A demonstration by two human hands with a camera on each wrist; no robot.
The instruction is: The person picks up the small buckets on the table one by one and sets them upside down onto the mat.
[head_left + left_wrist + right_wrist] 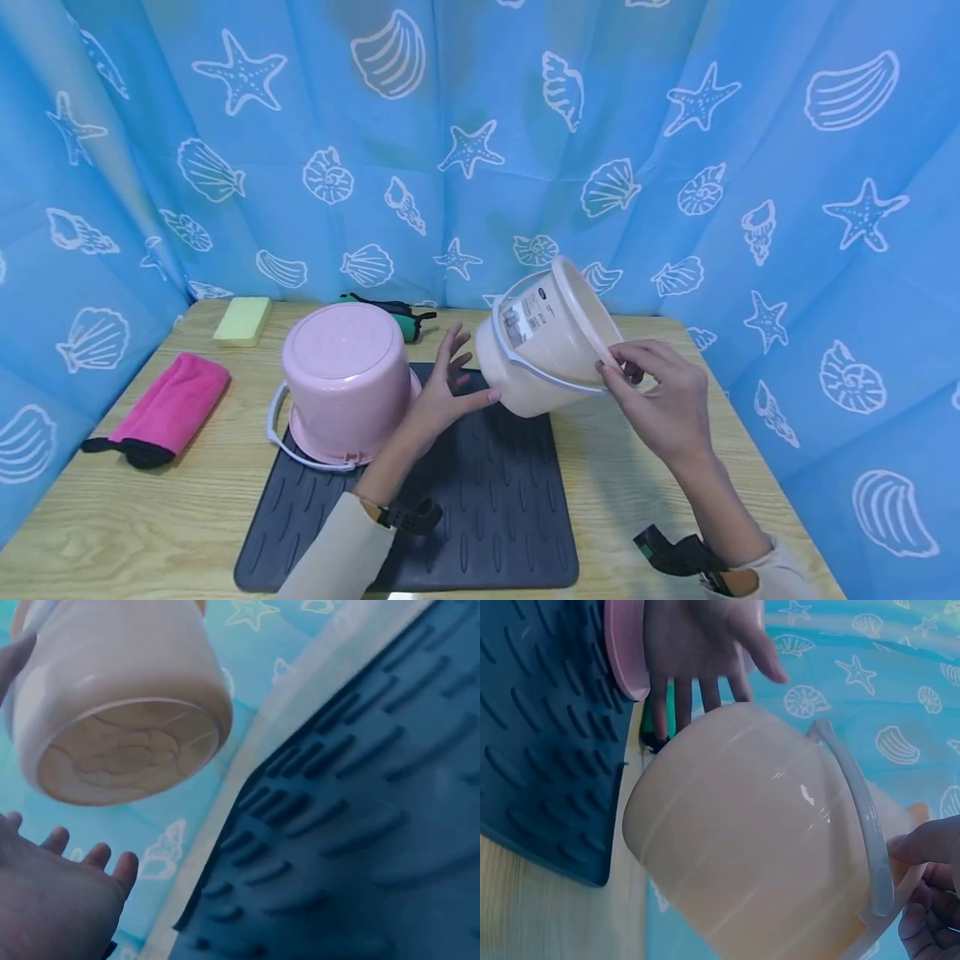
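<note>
A cream bucket (pixel 540 350) with a label and a pale handle is held tilted in the air, its mouth facing up and right. My right hand (pixel 660 400) pinches its rim, thumb on the outside, as the right wrist view also shows. My left hand (pixel 442 392) is beside the bucket's base with fingers spread and extended; in the left wrist view a gap shows between most fingers and the bucket's bottom (pixel 127 754). To the left, a pink bucket (pixel 345 375) stands upside down on a dark ridged mat (pixel 480 500), its handle lowered.
A pink cloth pouch (pixel 176 404) with black trim lies on the wooden table (pixel 82 533) at the left. Farther back are a pale yellow sponge (pixel 243 322) and a green and black item (pixel 408 321), partly behind the pink bucket. A blue shell-patterned curtain (pixel 480 217) surrounds the table.
</note>
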